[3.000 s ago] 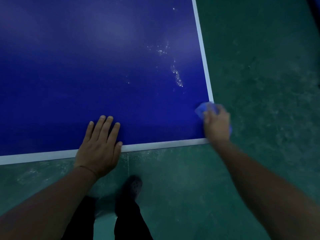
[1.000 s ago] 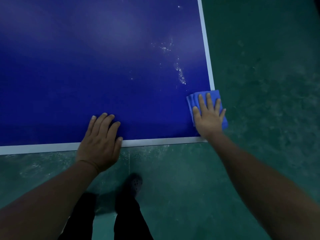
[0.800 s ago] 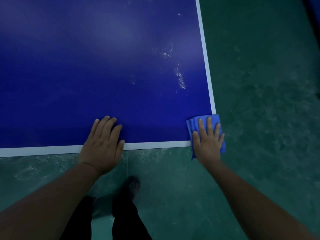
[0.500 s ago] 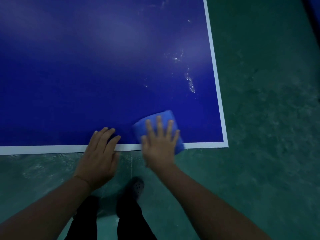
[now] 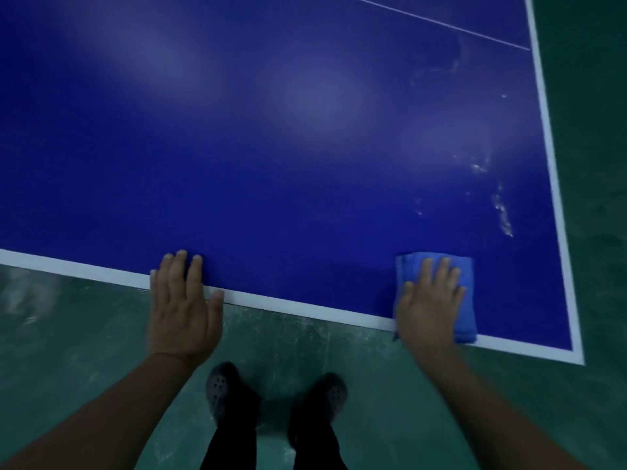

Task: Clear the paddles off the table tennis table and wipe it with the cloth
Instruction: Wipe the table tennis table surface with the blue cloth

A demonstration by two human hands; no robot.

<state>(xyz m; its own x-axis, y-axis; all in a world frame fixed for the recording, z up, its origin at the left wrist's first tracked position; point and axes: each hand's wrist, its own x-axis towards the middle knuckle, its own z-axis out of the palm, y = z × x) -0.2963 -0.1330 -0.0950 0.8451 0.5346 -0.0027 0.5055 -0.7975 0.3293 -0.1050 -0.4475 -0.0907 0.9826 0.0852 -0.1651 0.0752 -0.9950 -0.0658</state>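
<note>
My right hand (image 5: pixel 429 300) has swept the cloth (image 5: pixel 464 293) back rightward along the near edge of the table (image 5: pixel 271 147), so that strip looks wiped; smears (image 5: pixel 502 212) remain farther right. Its fingers lie straight, slightly spread, pressing the cloth flat. My left hand (image 5: pixel 181 307) rests flat, gripping nothing.

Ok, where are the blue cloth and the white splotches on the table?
Folded blue cloth (image 5: pixel 466 283): head view, its bare right edge.
White splotches on the blue table (image 5: pixel 502 212): head view, middle of the streak.
</note>
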